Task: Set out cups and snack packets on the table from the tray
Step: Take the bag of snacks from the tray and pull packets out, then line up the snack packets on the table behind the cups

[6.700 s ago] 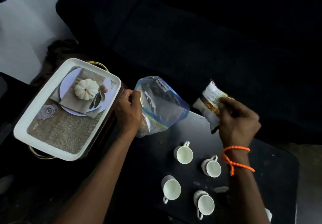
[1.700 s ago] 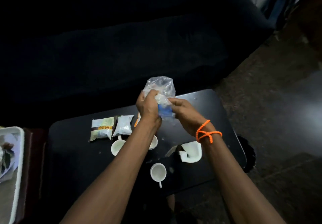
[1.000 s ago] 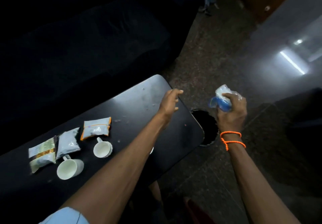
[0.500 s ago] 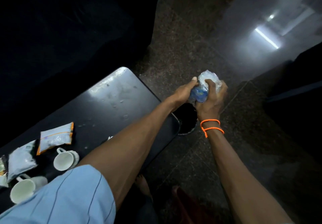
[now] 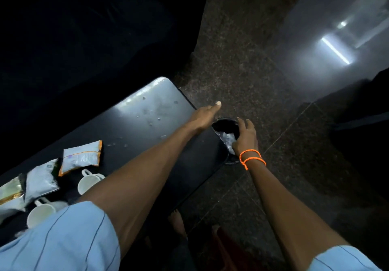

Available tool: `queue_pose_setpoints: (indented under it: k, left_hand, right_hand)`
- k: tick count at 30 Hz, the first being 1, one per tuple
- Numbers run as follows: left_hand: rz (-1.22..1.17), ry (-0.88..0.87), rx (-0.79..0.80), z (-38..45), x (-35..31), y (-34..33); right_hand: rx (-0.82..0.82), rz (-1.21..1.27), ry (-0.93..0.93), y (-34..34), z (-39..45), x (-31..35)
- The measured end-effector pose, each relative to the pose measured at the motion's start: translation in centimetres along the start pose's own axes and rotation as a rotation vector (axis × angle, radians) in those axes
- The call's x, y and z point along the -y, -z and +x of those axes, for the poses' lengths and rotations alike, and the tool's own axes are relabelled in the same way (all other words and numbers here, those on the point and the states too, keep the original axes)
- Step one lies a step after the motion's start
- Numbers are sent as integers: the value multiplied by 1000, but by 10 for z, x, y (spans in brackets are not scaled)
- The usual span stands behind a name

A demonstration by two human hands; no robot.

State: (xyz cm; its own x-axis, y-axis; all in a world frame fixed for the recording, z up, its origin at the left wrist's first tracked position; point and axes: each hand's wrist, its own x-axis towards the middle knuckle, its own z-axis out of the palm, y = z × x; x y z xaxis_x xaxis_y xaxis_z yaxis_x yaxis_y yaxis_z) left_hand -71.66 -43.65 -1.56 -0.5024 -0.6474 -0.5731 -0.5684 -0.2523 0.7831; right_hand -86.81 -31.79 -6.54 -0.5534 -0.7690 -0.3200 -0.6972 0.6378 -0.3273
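So your right hand (image 5: 245, 137) hung over the small round black bin (image 5: 226, 124) on the floor just off the right end of the glossy black rectangular table (image 5: 147, 119), fingers spread and holding nothing; what looked like crumpled clear plastic (image 5: 229, 139) lay inside the bin. Your left hand (image 5: 205, 115) reached past the table's right edge, fingers straight and empty. At the table's left end lay three silvery snack packets (image 5: 81, 157) and two white handled cups (image 5: 88, 183), close together.
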Motion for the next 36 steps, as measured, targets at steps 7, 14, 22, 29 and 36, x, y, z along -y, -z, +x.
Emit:
queue_pose_setpoints:
  k: [7, 14, 22, 29, 36]
  left_hand:
    - [-208, 81, -268, -46, 49, 101]
    - [-441, 160, -663, -118, 151, 228]
    - [-298, 280, -890, -222, 260, 300]
    - [236, 525, -590, -244, 292, 290]
    - [364, 380, -649, -228, 303, 274]
  right_hand:
    - [-30, 161, 292, -9, -16, 149]
    - [215, 54, 658, -71, -68, 314]
    - [626, -351, 893, -165, -129, 399]
    - [563, -412, 765, -207, -149, 408]
    - [429, -464, 821, -222, -149, 411]
